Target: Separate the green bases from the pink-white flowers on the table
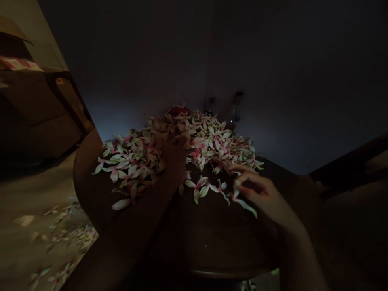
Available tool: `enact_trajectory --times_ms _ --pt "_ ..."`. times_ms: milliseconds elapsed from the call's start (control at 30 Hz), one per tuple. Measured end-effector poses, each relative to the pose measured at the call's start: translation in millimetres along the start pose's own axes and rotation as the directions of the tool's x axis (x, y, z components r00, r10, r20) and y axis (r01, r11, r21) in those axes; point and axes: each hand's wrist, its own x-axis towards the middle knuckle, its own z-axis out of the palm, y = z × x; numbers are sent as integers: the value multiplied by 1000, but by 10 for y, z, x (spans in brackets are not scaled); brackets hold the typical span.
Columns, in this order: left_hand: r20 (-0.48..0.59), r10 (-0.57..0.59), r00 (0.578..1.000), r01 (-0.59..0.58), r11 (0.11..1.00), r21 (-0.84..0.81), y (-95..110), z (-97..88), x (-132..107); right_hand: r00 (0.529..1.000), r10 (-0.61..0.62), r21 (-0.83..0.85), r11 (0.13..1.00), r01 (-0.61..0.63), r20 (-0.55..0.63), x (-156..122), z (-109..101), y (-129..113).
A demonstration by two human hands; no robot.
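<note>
A dim room is closing in around a round, dark wooden surface [87, 178], with a shadowy wall [303, 81] rising behind it and a pale floor [36, 210] stretching away on the left, where many fallen blossoms [66, 238] are lying scattered. A broad heap of pink-and-white blossoms [209, 141] is covering the far half of the surface, a red object [178, 110] is showing at its top edge, and a glass vessel [233, 115] is standing dimly behind it. Most of the blossoms are sitting in that heap, while only a small group of loose blossoms [200, 189] is lying apart on the bare wood nearer the person. The left hand [174, 155] is pressing into the heap's near edge, its fingers hidden, so I cannot tell whether it is open or closed. The right hand [254, 190] is curling its fingers and pinching a single blossom [242, 202] just beside the heap
</note>
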Motion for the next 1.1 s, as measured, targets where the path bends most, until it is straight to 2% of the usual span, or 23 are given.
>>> enact_trajectory --times_ms 67,100,233,367,500,567,633,733,800,867,933,1033,1100 --pt "-10 -54 998 54 999 -1 32 55 -33 981 80 -73 995 -68 178 -54 8 62" --pt "-20 -73 997 74 997 6 53 80 -48 968 106 -105 991 -83 229 -41 40 98" --pt "-73 -95 993 98 995 33 118 130 -84 950 84 -148 988 -40 301 132 200 232" --pt "-42 -82 996 83 996 15 111 98 -89 966 65 -240 971 -4 250 199 167 237" --pt "-6 -58 998 57 998 -40 87 73 -100 992 4 -377 925 46 130 75 -77 170" --pt "-8 -47 999 47 998 -45 80 86 -102 996 15 -515 856 31 84 -14 -206 197" --pt "-2 -47 999 46 999 -27 64 108 -95 995 81 -643 765 -24 60 -106 -307 278" --pt "5 -45 999 44 997 67 12 134 -68 982 181 -739 668 -89 45 -232 -410 393" --pt "-5 -4 1000 5 980 200 -34 138 -50 991 134 -727 682 -82 14 -269 -459 363" --pt "12 75 997 -74 936 345 -68 134 -48 998 -1 -648 761 -35 -55 -223 -478 203" --pt "79 153 985 -172 884 435 -77 130 -70 977 -139 -528 849 34 -161 -69 -423 -47" --pt "210 226 951 -304 806 508 -45 141 -132 928 -212 -291 949 120 -308 328 -140 -376" --pt "269 259 928 -371 725 581 -19 159 -172 932 -193 -111 980 167 -307 621 142 -428"
